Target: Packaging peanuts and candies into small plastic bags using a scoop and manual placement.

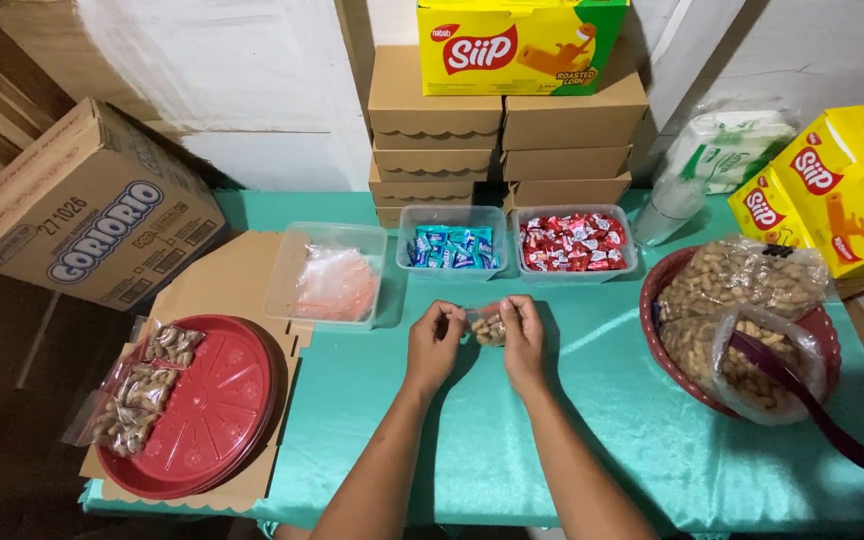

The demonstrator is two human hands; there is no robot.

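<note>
Pinching a small bag of peanuts (489, 327) between them, left hand (435, 346) and right hand (523, 341) gripped opposite ends; its long axis ran across; both equally near.

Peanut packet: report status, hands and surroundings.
Left hand and right hand both pinch the small peanut packet above the green tablecloth. Nothing blocking.

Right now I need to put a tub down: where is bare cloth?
Bare green cloth lies between the forearms and the red basket of peanuts, and between the red tray and the left hand. The back row of three clear tubs and stacked boxes is crowded.
</note>
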